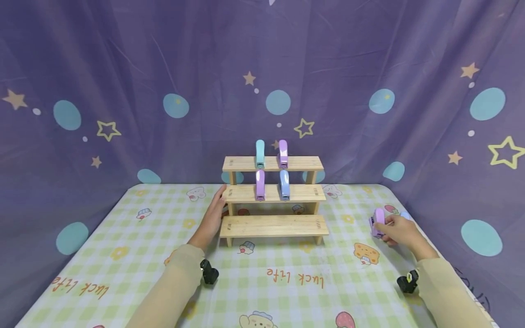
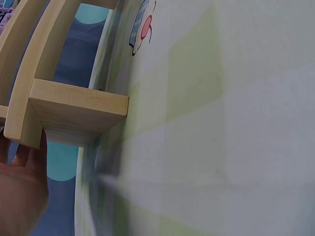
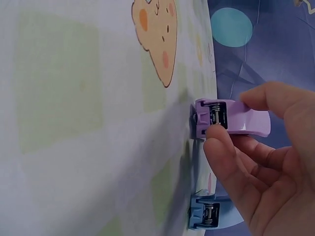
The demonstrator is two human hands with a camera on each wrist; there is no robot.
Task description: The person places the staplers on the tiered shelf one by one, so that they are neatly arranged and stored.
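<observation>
My right hand (image 1: 399, 231) pinches a purple stapler (image 1: 378, 222) between thumb and fingers at the table's right side. In the right wrist view, the purple stapler (image 3: 251, 120) stands with its base at the tablecloth, its spring showing. Close by is a blue stapler (image 3: 229, 212), mostly behind the hand in the head view. My left hand (image 1: 211, 218) touches the left end of a three-step wooden rack (image 1: 274, 225), fingers extended along it. On the top step are a teal stapler (image 1: 260, 154) and a purple one; the middle step bears a purple stapler (image 1: 260, 185) and a blue stapler (image 1: 285, 185).
The rack stands near the far edge of a table with a green checked, printed cloth (image 1: 287, 300). Behind it hangs a purple curtain (image 1: 213, 68) with stars and dots. A black camera mount is on each wrist.
</observation>
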